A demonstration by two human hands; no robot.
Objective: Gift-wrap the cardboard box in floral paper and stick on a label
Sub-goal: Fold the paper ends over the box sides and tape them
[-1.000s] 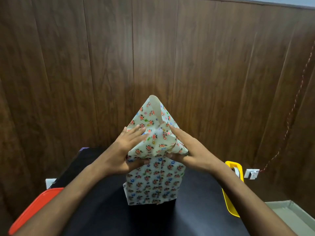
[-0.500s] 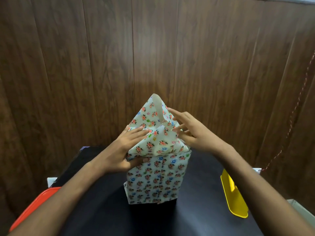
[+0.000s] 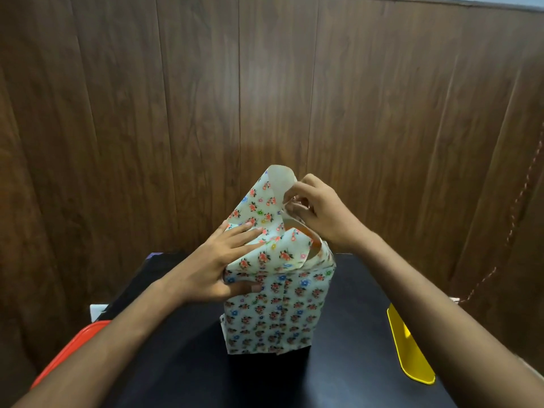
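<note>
Lid (image 3: 63, 356), red and plastic, sits at the bench's (image 3: 176, 363) near left edge, clear of the work. The left hand (image 3: 219, 265) lies with straight fingers flat on the folded floral paper (image 3: 262, 219) at the top left corner of the box (image 3: 273, 313), thumb pressed on the front face; probably it pins that fold so it cannot spring back. The box stands upright mid-bench, sides already papered. Above its top right corner the right hand (image 3: 321, 213) pinches the paper's upright flap with curled fingertips, apparently to draw it down over the open end, where orange cardboard shows. A yellow plastic piece (image 3: 409, 348) lies well apart, far right
</note>
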